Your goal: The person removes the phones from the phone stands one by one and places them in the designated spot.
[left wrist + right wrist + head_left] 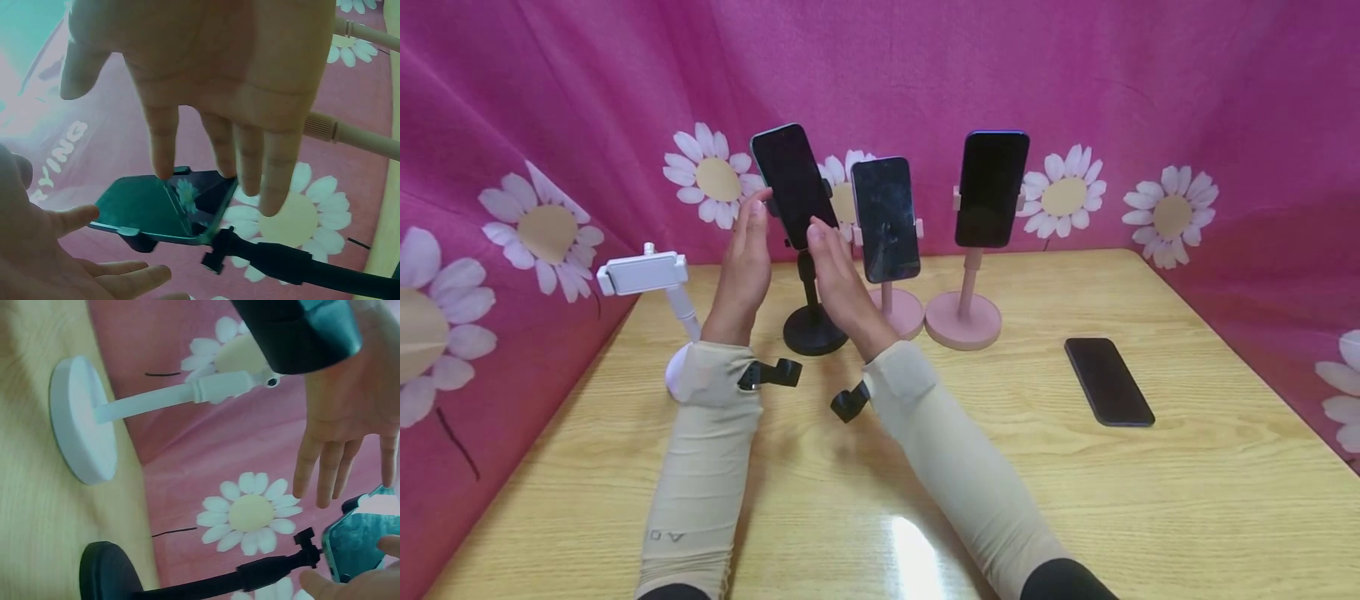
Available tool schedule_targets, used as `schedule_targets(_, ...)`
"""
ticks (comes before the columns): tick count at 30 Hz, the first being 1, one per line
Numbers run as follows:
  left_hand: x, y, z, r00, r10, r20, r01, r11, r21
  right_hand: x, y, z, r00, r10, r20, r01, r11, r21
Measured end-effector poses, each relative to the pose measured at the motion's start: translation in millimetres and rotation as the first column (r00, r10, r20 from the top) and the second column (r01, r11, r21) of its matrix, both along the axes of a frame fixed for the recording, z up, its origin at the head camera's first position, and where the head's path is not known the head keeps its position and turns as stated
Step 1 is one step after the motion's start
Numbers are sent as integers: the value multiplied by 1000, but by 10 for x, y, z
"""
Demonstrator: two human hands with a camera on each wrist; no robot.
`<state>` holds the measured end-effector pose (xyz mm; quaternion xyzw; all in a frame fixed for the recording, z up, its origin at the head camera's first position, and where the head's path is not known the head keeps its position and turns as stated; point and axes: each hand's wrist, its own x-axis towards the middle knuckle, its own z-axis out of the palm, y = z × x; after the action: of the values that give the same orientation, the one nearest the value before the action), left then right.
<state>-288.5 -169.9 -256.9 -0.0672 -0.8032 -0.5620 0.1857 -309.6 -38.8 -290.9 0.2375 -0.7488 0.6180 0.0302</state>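
A dark-screened phone [790, 183] leans to the left in the clamp of a black phone stand [815, 329]. My left hand [745, 271] is upright at its left side, fingers extended, one fingertip at the phone's edge in the left wrist view. My right hand [846, 287] is raised at the lower right of the phone, fingers also fairly straight, with fingertips close to it. Whether the right fingertips touch the phone is unclear. In the right wrist view, the left hand [350, 406] is above the phone [359, 540] and the right hand [356, 587] below.
Two pink stands hold phones: a nearer phone [886, 218] and a taller one [992, 189]. At left stands a white phone stand [643, 273] with its clamp turned up. Another phone [1108, 381] lies flat on the wooden table [1075, 500]. A flowered pink cloth [880, 75] hangs behind.
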Motion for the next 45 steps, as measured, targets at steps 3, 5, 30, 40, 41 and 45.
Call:
schedule_targets(3,-49,2,-37,1000,-3,8,3,1000,25,-27,-13,-44,1000,-15,21,16,999,-38)
schedule_targets(5,-72,5,-59,1000,-8,7,8,999,39,-39,-19,-63,999,-24,34,27,997,-68)
schedule_targets(30,-92,62,-40,994,-87,59,74,978,197,-113,61,-120,987,115,108,-77,949,-307)
schedule_targets(40,-60,46,8,995,-77,61,64,978,199,-44,94,-22,983,161,84,-134,956,-261)
schedule_targets(41,-56,43,14,995,-73,63,59,979,197,-35,96,-9,984,162,81,-138,960,-244)
schedule_targets(45,-32,34,40,996,-46,78,32,984,176,10,113,50,985,155,78,-140,974,-177)
